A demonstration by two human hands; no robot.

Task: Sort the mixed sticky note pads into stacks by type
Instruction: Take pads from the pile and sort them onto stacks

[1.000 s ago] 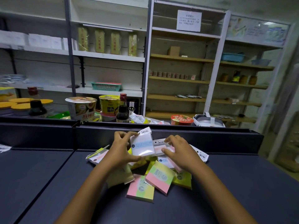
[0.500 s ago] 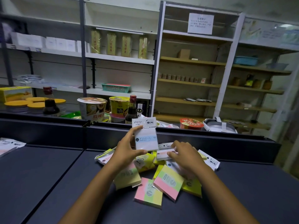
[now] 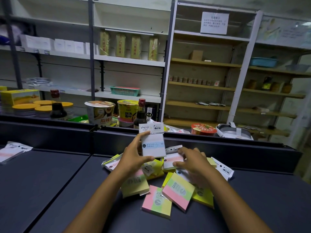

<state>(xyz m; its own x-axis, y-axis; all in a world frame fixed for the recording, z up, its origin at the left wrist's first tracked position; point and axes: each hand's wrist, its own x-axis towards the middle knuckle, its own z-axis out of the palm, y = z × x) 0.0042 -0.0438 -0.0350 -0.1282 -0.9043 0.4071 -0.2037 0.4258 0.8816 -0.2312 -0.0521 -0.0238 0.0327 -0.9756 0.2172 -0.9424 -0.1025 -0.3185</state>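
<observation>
The white packaged pad (image 3: 152, 145) is standing upright in my left hand (image 3: 134, 158), pinched at its left edge and bottom, lifted above the heap (image 3: 168, 187); I am judging its matching pad (image 3: 12, 153) lies far left, so my left is nearer; my right hand (image 3: 193, 163) is gripping a pink-banded pad (image 3: 172, 161) in the heap.

Right hand (image 3: 193, 163) motion-blurred, covers pads beneath; wrapped pad (image 3: 11, 151) cut by left edge; shelf notice (image 3: 214, 22) text unreadable
</observation>
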